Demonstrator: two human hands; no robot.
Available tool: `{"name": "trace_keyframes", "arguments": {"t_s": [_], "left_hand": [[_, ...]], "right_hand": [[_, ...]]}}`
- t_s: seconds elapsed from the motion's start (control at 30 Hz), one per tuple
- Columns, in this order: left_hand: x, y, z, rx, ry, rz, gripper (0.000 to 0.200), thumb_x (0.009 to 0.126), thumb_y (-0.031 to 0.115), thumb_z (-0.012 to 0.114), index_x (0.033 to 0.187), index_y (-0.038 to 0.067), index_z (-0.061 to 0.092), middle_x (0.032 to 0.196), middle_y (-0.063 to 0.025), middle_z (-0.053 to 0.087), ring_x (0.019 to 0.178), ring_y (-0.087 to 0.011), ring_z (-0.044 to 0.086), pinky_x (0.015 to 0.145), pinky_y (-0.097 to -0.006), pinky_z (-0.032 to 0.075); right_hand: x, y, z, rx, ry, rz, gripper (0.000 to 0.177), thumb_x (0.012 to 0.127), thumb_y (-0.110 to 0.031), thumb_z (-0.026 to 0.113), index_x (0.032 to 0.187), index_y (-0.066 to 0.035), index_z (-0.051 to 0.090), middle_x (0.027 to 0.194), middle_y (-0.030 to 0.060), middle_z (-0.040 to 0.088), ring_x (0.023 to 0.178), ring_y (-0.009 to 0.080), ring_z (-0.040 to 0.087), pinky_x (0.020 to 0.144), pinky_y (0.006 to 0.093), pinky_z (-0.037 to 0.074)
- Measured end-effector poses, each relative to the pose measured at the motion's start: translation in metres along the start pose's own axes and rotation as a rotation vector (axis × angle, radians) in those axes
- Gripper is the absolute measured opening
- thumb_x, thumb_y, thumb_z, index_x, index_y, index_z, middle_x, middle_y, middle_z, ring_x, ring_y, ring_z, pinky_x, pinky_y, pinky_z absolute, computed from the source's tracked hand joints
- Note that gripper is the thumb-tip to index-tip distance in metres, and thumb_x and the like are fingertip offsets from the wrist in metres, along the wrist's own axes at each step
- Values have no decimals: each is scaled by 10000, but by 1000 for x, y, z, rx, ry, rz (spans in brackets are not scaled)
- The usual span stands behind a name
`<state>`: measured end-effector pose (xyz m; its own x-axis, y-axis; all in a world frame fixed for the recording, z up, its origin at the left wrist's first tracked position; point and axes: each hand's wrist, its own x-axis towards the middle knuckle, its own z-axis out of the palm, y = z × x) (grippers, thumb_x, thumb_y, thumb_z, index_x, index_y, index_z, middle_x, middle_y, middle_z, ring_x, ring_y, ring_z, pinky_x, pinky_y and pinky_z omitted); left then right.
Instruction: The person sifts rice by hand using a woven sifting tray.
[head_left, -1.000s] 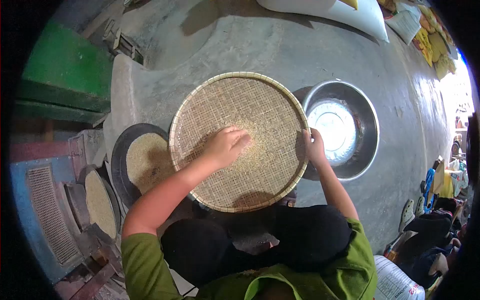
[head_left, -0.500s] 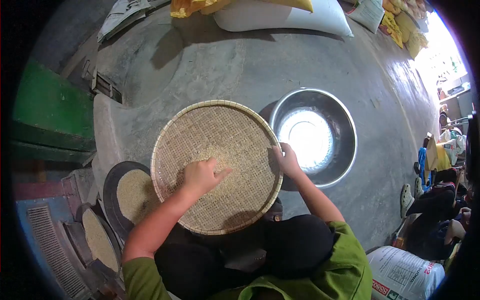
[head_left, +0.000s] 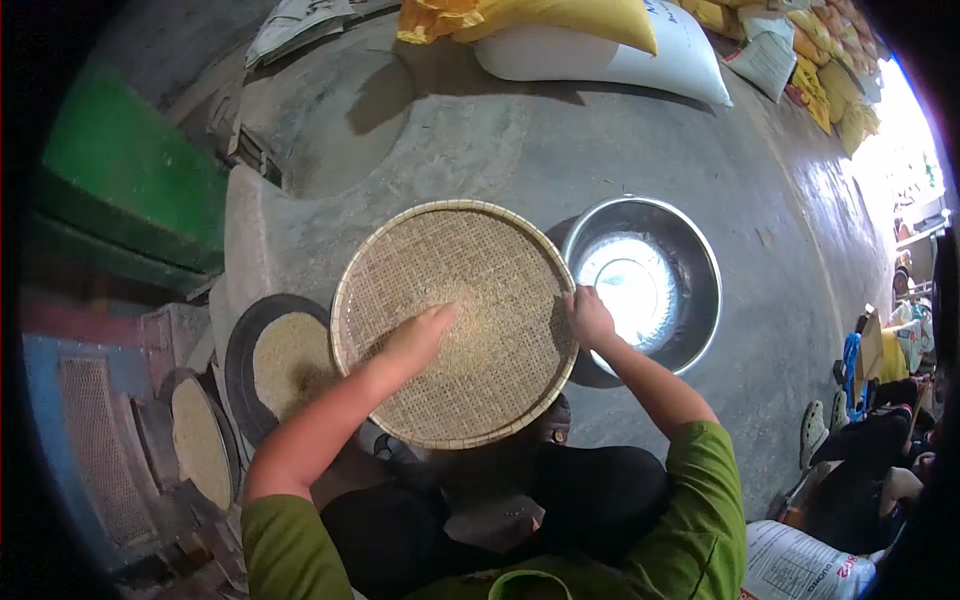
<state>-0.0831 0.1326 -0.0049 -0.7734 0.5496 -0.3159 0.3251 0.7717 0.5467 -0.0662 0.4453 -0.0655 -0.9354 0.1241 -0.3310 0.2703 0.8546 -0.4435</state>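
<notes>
Watching through the head camera, I find the tray (head_left: pixel 430 250) at the centre, round and woven, held above the floor (head_left: pixel 520 150) just in front of the knees (head_left: pixel 610 490). Whether anything below bears it, I cannot tell. Pale grain (head_left: pixel 500 330) lies over its middle and thins toward the rim (head_left: pixel 455 205), which I take to be raised against spills.

The right hand (head_left: pixel 592 318) is clamped on the rim at the tray's right side; I judge that this steadies it and frees the other hand. The left hand (head_left: pixel 422 335) reaches in over the left side, its fingers at the grain. They look drawn together rather than spread, but I cannot tell whether they pinch any grain or only brush it.

Just beside the tray on the right, a metal basin (head_left: pixel 695 290) stands on the floor, likely placed there for easy reach. On the left, near the left forearm, a dark pan (head_left: pixel 240 370) carries more grain, and a second pan (head_left: pixel 229 428) with grain sits farther out. Well apart, at the top, a yellow sack (head_left: pixel 570 20) lies against a white sack (head_left: pixel 650 80).
</notes>
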Motion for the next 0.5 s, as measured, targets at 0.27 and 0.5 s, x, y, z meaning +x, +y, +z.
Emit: {"name": "trace_keyframes", "arguments": {"t_s": [0.27,0.5], "left_hand": [[-31,21,-7,-451,221,-277,597,787,346,629,1279,67,438,1348,-207,369,1268,-319,331,1026,-388,292],[-19,82,-7,-1421,246,-635,843,796,683,379,1399,121,202,1440,-127,214,1318,-255,210,1054,-435,206]], "right_hand": [[-54,-42,-4,153,253,-576,591,858,-310,529,1314,-1,314,1311,255,359,1186,386,396,960,420,362],[-90,-204,32,1121,-249,-150,633,930,-468,255,1305,37,331,1329,260,354,1250,354,331,1047,384,247]]}}
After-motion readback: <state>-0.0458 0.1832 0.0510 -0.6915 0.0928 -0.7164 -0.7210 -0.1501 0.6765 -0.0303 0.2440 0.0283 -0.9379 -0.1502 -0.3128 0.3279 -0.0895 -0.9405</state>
